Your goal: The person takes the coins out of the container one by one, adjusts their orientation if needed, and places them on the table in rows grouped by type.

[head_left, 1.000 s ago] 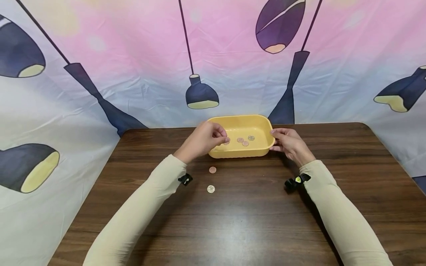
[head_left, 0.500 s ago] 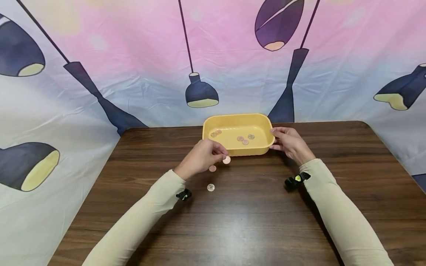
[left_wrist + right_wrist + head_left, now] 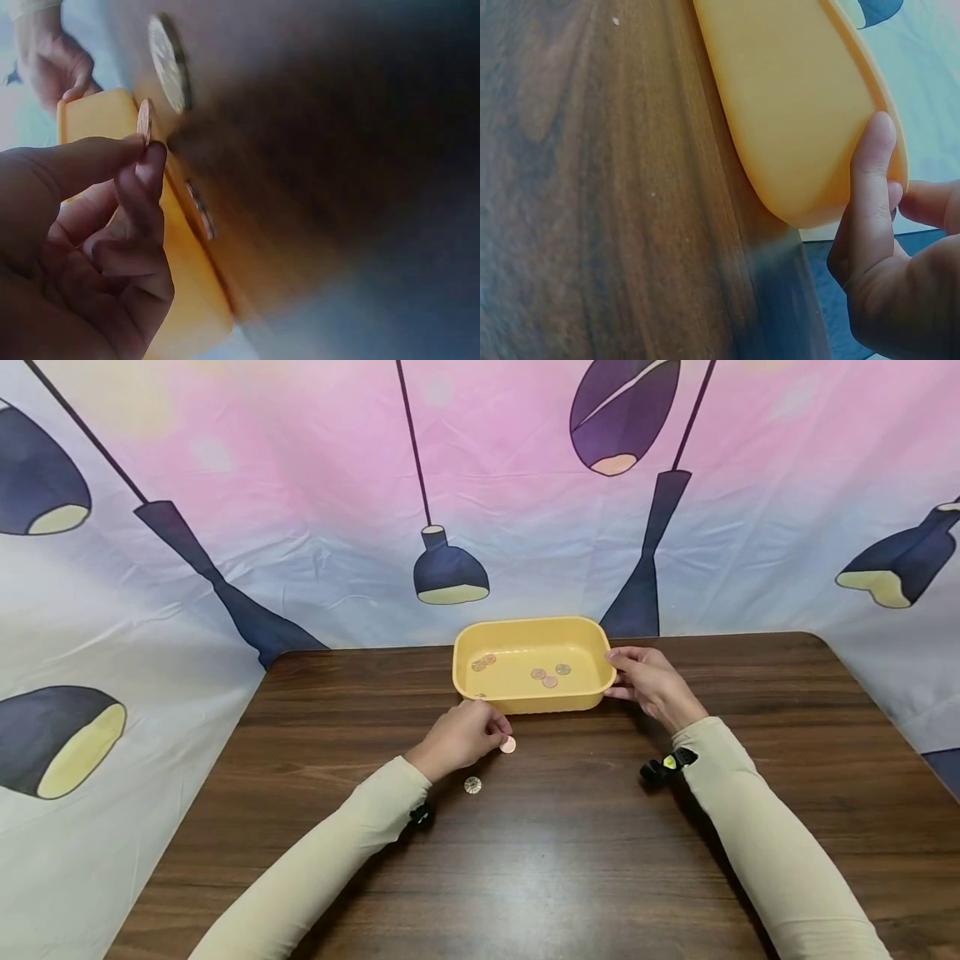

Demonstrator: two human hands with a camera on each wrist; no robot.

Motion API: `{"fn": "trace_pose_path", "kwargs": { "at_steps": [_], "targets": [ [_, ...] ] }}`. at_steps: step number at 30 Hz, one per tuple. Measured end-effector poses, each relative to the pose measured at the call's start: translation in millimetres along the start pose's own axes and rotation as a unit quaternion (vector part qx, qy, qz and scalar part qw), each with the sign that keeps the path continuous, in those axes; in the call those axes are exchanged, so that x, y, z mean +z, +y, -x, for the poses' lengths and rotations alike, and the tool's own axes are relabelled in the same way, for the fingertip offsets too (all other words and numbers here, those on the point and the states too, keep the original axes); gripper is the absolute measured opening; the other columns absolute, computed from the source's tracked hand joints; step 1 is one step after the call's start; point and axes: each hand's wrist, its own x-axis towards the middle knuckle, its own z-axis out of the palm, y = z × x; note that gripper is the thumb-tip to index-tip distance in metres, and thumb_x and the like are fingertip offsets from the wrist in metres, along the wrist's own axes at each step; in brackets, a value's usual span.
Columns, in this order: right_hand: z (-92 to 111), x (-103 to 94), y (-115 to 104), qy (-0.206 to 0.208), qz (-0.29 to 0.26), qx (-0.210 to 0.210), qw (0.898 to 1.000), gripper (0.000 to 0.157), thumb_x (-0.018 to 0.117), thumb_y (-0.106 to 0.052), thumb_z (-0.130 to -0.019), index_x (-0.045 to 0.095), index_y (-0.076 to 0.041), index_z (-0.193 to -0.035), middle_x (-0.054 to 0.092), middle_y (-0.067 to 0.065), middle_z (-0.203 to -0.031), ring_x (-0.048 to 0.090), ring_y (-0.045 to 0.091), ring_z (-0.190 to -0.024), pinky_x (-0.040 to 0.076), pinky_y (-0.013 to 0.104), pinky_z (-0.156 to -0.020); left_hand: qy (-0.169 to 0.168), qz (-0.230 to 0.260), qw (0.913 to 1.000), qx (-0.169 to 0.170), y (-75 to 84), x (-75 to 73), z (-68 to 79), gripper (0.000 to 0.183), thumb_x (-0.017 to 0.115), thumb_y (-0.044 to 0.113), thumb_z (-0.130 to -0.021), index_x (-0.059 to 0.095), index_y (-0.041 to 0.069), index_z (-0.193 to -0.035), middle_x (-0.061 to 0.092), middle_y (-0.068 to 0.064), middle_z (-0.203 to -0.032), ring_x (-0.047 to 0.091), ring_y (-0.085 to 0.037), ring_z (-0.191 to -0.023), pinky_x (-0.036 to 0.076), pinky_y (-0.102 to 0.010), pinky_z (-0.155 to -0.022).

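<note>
My left hand (image 3: 463, 733) pinches a copper coin (image 3: 507, 744) between thumb and fingertips, just in front of the yellow tray (image 3: 540, 702). The same coin (image 3: 145, 120) stands on edge in the grip in the left wrist view. A gold-coloured coin (image 3: 472, 785) lies on the table below the hand. Another copper coin (image 3: 199, 208), hidden behind the hand in the head view, lies on the table close to the tray. My right hand (image 3: 657, 687) holds the tray's right end, thumb at the rim; in the right wrist view its fingers (image 3: 872, 165) lie along the tray wall.
Several coins lie in the tray: copper ones (image 3: 550, 681) and a duller one (image 3: 562, 669) toward the right, others (image 3: 478, 666) at the left. The brown wooden table (image 3: 570, 860) ends at a printed cloth backdrop (image 3: 337, 527) behind the tray.
My left hand has come out from over the tray toward me, still pinching the copper coin, uncovering coins at the tray's left end. My right hand stays at the tray.
</note>
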Motion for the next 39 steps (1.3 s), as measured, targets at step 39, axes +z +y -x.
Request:
{"fn": "trace_pose_path", "kwargs": {
  "at_steps": [39],
  "targets": [
    [-1.5, -0.3, 0.4, 0.0, 0.009, 0.002, 1.0, 0.044, 0.052, -0.019, -0.113, 0.044, 0.009, -0.146, 0.062, 0.007, -0.098, 0.065, 0.008, -0.072, 0.063, 0.022, -0.07, 0.05, -0.05, 0.9973, -0.023, 7.5, -15.2, 13.2, 0.026, 0.076, 0.041, -0.099, 0.074, 0.023, -0.08, 0.066, 0.01, -0.068, 0.063, -0.013, -0.061, 0.049, -0.033, -0.056]
  ]
}}
